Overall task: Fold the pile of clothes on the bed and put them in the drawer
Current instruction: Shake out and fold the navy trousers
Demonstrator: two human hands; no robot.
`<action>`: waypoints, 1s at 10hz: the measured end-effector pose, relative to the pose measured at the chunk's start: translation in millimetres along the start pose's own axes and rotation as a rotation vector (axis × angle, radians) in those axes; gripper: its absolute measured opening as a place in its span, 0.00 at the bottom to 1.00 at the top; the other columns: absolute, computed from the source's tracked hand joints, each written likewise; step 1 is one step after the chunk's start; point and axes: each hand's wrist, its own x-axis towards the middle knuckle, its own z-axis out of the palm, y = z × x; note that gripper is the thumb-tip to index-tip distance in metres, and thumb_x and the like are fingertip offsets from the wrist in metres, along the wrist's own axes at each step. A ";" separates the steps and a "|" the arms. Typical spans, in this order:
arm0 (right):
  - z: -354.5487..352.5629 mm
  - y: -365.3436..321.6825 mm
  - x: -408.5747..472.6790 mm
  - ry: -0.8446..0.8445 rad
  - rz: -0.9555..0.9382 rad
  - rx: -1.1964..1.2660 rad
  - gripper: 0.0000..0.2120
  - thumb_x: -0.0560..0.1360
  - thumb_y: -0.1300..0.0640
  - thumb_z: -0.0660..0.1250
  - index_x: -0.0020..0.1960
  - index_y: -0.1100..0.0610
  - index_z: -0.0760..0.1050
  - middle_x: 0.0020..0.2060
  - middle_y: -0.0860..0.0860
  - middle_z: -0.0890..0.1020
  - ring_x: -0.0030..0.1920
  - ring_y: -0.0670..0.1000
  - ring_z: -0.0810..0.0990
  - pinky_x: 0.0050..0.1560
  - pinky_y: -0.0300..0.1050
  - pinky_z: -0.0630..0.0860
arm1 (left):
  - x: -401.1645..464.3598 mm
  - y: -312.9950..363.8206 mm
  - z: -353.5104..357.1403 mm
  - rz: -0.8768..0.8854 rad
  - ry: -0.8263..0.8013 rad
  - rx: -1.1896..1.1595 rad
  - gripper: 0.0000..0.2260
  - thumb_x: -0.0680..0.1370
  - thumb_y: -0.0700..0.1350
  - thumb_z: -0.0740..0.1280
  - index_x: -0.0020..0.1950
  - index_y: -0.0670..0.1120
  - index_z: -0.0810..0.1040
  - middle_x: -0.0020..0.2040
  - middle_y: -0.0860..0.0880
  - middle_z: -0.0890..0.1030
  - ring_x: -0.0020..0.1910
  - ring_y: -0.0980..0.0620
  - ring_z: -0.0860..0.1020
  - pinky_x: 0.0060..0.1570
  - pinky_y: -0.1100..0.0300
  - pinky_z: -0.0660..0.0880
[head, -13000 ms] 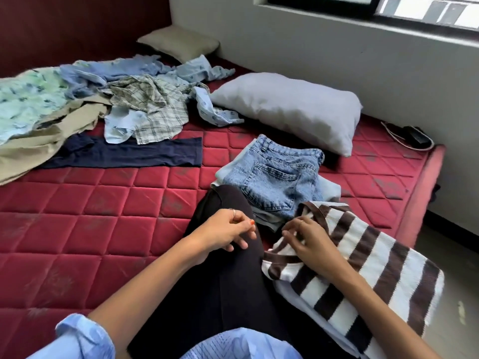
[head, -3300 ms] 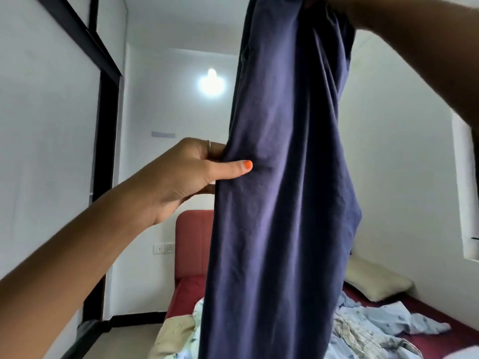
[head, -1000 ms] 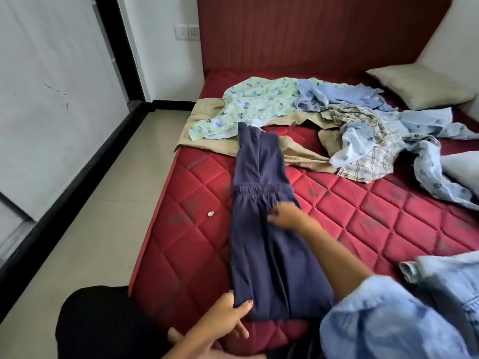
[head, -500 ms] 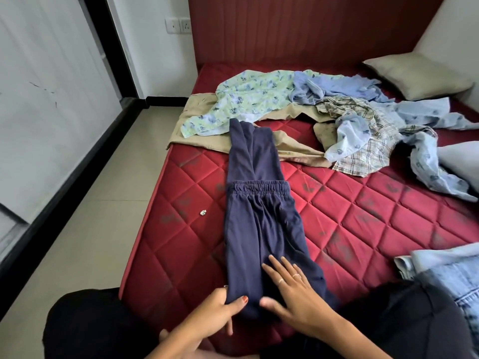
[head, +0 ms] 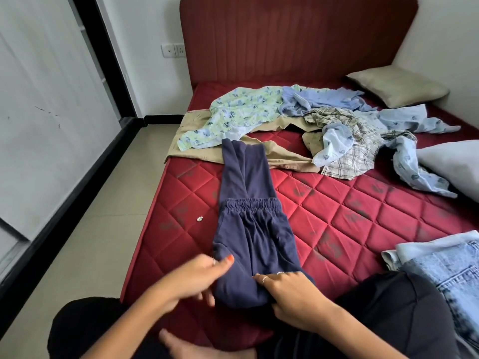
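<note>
With the left hand and right hand both gripping the near fold of the soft navy elastic-waisted trousers at lower centre, the limp doubled layers could slide askew when lifted.

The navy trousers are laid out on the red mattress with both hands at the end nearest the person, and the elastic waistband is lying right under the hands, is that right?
Not quite. In the head view the elastic waistband lies halfway up the navy trousers, well beyond the left hand and right hand, which grip the near folded end on the red mattress.
</note>
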 end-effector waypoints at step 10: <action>25.7 64.2 127.4 -0.050 0.474 0.091 0.20 0.81 0.43 0.52 0.63 0.54 0.71 0.64 0.54 0.76 0.66 0.56 0.72 0.66 0.57 0.62 | 47.3 -72.0 44.8 -0.066 0.363 -0.428 0.17 0.68 0.59 0.74 0.49 0.51 0.78 0.47 0.56 0.82 0.50 0.61 0.80 0.44 0.73 0.72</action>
